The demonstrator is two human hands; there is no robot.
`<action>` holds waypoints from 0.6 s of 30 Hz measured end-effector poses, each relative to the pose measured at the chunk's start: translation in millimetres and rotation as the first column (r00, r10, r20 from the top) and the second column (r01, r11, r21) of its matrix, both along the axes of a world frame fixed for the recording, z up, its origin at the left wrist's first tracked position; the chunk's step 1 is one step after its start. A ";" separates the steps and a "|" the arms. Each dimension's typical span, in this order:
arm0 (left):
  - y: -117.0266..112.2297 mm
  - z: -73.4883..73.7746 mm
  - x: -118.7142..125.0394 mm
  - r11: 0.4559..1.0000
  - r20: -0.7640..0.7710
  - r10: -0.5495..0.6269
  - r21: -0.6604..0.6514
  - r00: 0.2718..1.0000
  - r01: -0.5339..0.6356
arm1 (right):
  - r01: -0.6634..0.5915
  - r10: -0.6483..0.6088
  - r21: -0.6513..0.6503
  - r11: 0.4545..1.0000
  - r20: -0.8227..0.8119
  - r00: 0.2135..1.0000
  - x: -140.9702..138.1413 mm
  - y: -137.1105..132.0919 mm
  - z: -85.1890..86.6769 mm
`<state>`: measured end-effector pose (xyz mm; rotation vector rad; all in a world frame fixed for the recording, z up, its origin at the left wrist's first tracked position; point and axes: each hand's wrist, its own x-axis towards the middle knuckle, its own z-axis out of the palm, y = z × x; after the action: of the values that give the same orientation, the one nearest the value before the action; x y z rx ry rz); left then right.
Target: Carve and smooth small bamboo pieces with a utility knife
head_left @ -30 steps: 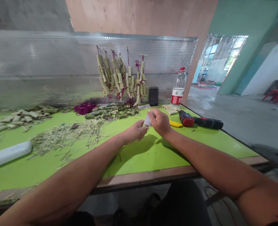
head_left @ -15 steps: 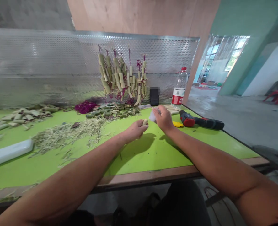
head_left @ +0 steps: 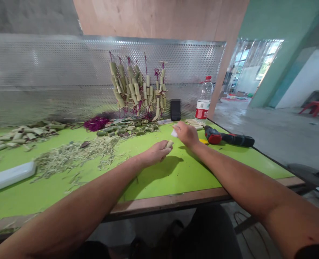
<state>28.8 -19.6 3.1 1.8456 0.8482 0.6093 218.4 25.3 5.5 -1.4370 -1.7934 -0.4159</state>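
Note:
My left hand (head_left: 156, 153) is closed around a short bamboo piece (head_left: 169, 144), whose pale end sticks out past the thumb and fingers. Just to the right and farther back, my right hand (head_left: 188, 133) pinches a small white piece (head_left: 174, 133); it looks thin like paper or cloth, but I cannot tell which. A gap lies between the white piece and the bamboo. Both hands are above the green tabletop (head_left: 159, 183). Partly hidden behind my right wrist is a yellow object (head_left: 203, 141).
A cordless drill (head_left: 216, 136) and a water bottle (head_left: 203, 102) are at the right. Bamboo strings (head_left: 134, 88) hang on the perforated metal panel (head_left: 75, 72). Shavings (head_left: 78, 153), purple string (head_left: 96, 123), bamboo pieces (head_left: 27, 134) and a white case (head_left: 10, 177) occupy the left. A phone (head_left: 175, 110) leans behind.
The bamboo in my left hand has turned, its end now pointing more up and right. My right hand has shifted slightly with the white piece. The view has moved a little to the right.

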 end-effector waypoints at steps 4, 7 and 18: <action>1.9 2.0 -1.7 0.996 0.119 0.079 -0.042 0.990 -0.075 | -0.173 0.181 0.051 0.984 -0.263 0.948 9.7 3.2 0.6; 9.4 -1.1 -2.4 0.978 0.243 0.192 -0.132 0.951 -0.164 | -0.413 0.374 -0.060 0.909 -0.323 0.869 -1.0 -3.3 -2.2; 12.0 2.8 2.4 0.915 0.333 0.401 -0.179 0.853 -0.361 | -0.799 0.157 -0.054 0.598 -0.970 0.183 -31.4 -11.3 -9.6</action>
<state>31.2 -7.5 5.9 1.4046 0.9790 1.0976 187.0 13.9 -4.1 -0.8732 -1.2491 1.2591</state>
